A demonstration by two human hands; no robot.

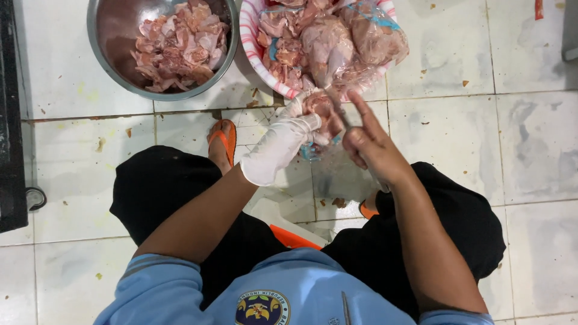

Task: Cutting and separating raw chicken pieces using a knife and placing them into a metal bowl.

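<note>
White floor tiles (457,156), stained, scraps scattered. Two containers, both cut off at top: one steel bowl (102,54) of cut chicken pieces (180,45), one pink-rimmed basin (253,45) holding bagged raw chicken (343,36). Gloved left hand (289,135) clenched on one chicken piece (319,111) just below basin. Bare right hand (367,141) grips a knife (337,108), blade blurred, hard to make out. One orange sandal (224,139) clear, second mostly hidden.

Head-worn camera looks straight down, close over the lap.
</note>
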